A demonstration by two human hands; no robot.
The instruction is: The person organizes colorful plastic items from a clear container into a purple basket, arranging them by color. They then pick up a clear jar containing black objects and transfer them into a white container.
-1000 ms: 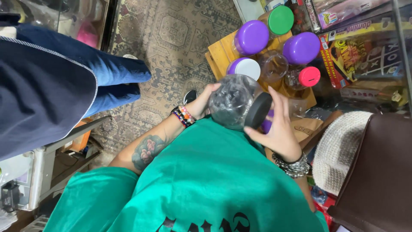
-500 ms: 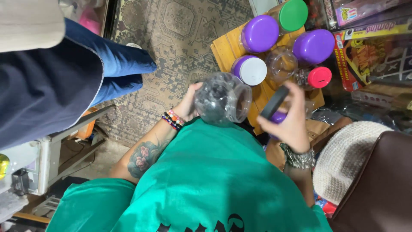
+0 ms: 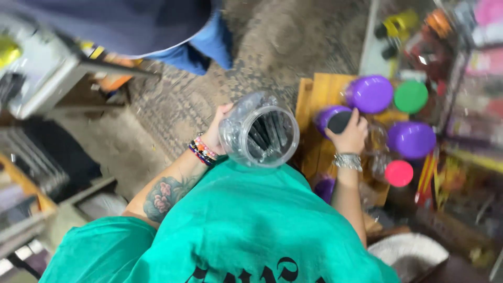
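My left hand [image 3: 216, 135], with bead bracelets on the wrist, grips a clear plastic jar [image 3: 259, 137] by its side. The jar is tilted with its open mouth toward me, and dark sticks show inside. My right hand [image 3: 350, 137], with a silver bracelet, holds the jar's black lid [image 3: 339, 121] out to the right, over a purple-lidded jar [image 3: 325, 114] on a wooden crate [image 3: 313, 99]. The lid is off the clear jar and well apart from it.
More jars stand on the crate: two with purple lids [image 3: 369, 94] [image 3: 411, 140], one green [image 3: 411, 97], one pink [image 3: 398, 173]. Shelves of colourful packages [image 3: 471, 105] fill the right. Another person in blue trousers [image 3: 194, 50] stands at the top on a patterned rug [image 3: 173, 110].
The black lid has come off the clear jar. My right hand carried it right, over the purple-lidded jar. My left hand tilted the jar's mouth toward me.
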